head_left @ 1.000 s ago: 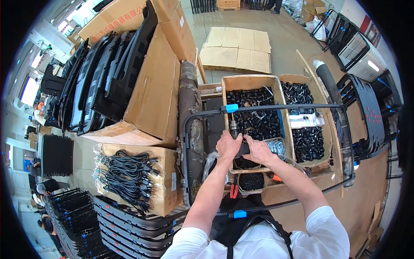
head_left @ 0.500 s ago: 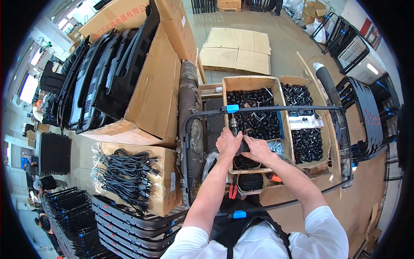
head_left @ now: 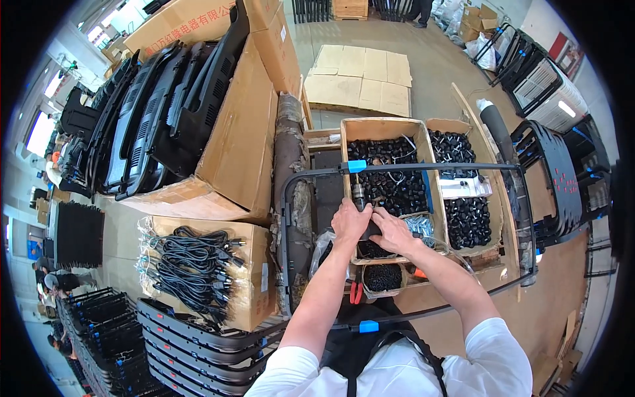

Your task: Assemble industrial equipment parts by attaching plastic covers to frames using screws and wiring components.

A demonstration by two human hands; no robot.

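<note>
Here, the left hand [head_left: 351, 221] and right hand [head_left: 393, 232] are clamped together around a dark, metal-collared power driver [head_left: 359, 193], below a bright-blue clip [head_left: 357, 166] on a black rectangular frame [head_left: 433, 165].

Left of the big cardboard carton [head_left: 238, 155], I see windows [head_left: 41, 134] glaring bright white. To the carton's right the smooth floor [head_left: 433, 73] stretches away, grey-beige and faintly shiny, with a wooden crate [head_left: 350, 9] standing on it; well beyond, to the carton's far right, rises a pale wall [head_left: 544, 23] bearing a dark red panel [head_left: 559, 45].
</note>
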